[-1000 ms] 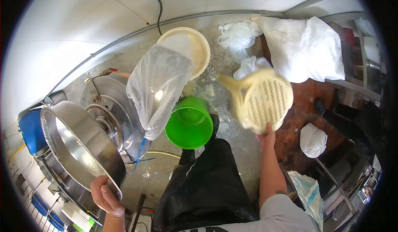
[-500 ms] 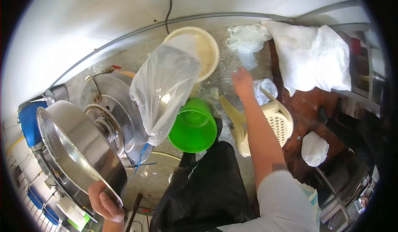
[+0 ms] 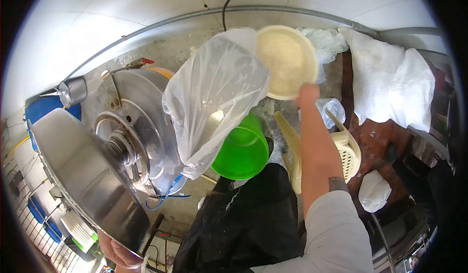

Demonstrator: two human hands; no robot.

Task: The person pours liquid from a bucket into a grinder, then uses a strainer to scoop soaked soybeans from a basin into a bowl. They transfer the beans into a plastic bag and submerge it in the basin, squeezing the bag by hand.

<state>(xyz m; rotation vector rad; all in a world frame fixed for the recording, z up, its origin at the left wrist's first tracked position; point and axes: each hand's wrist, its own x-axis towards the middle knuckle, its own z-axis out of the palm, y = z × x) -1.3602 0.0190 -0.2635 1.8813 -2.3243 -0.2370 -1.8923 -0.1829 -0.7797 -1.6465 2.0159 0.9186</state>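
My right hand [image 3: 308, 93] is closed on the near right rim of a round cream basin [image 3: 286, 63], whose inside is blurred. Left of the basin, a large translucent plastic bag [image 3: 214, 92] overlaps its edge and hangs partly over a green bucket [image 3: 239, 151]. At the lower left, my left hand [image 3: 117, 251] grips the lower rim of a big shiny metal bowl [image 3: 92, 180]; some of its fingers are hidden behind the metal. The bowl is tilted on its side, in front of a metal machine [image 3: 146, 121] with a threaded hub.
A cream plastic chair [image 3: 348, 158] stands right of the bucket. Beyond it lie a white sack [image 3: 395, 78], crumpled clear plastic [image 3: 326, 43] and a small white bag [image 3: 374, 191]. A black cable [image 3: 229, 4] hangs down the wall. Another person's dark-clothed leg [image 3: 414, 185] shows at the right.
My right hand, empty before, now holds the basin's rim, and the basin has shifted right. The metal bowl has turned so its inside no longer shows. The view has swung slightly left.
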